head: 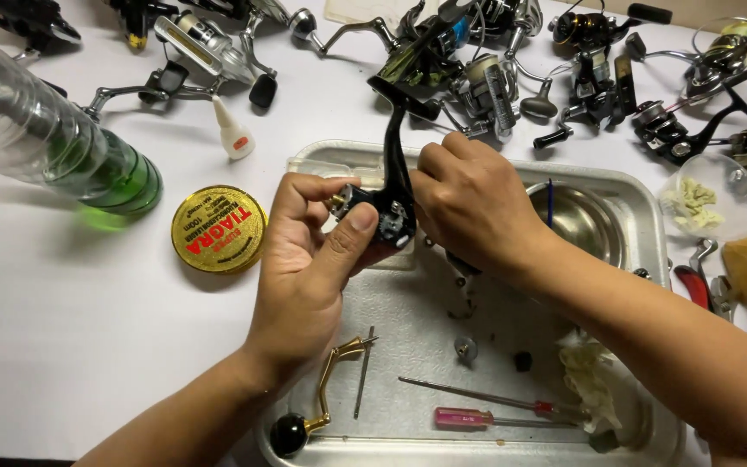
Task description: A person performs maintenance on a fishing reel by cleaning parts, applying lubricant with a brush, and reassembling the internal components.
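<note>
Two hands meet over the metal tray (650,216), which I'll use as my marker for everything else. Nearest me, along the tray's front edge, lie a gold crank handle (322,393) with a black knob, a thin pin (363,374), two screwdrivers (486,408) and a crumpled rag (590,380), all kept inside the rim, probably so small parts cannot roll away. Above the tray's middle, the left hand (304,268) grips the black reel body (382,212), fingers wrapped around it and thumb pressed on its side, holding it upright and steady. The right hand (469,203) curls against the body's right side; its fingers are hidden, so I cannot tell what they pinch. Left of the tray on the desk (62,329) sit a gold round tin (219,228) and a small glue bottle (233,130). Beyond the tray's far rim, many other reels (486,78) are spread out.
</note>
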